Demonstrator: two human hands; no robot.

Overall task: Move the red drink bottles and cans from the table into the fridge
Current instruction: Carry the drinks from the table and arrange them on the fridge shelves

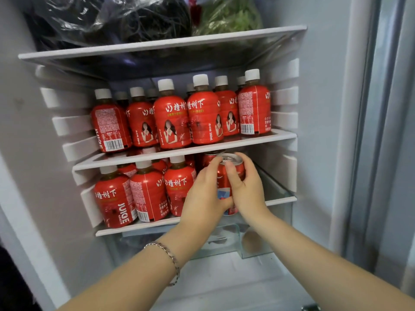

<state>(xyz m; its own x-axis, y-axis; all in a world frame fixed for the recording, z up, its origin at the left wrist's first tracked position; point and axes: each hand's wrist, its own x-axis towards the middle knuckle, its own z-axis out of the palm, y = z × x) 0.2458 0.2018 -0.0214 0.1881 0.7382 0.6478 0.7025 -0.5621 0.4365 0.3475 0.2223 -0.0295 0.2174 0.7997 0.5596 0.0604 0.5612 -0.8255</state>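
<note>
The red can [225, 176] stood upright at the front of the fridge [325, 108], on or just above the lower shelf [157, 223]; the hands hid its base, so contact could not be told. The left hand [203, 195] wrapped its curled fingers round the can's left side, thumb low on the front. The right hand [246, 187] gripped the right side, its fingers curled over the rim. Just behind the can, a second red can [208, 158] showed partly. Left of the can, red bottles [148, 194] with white caps crowded the same shelf. Above the can, a further row of bottles [173, 120] filled the next shelf. Below the can sat a clear drawer [266, 240]. Below and left of the can, a bracelet [171, 258] circled the left wrist.
</note>
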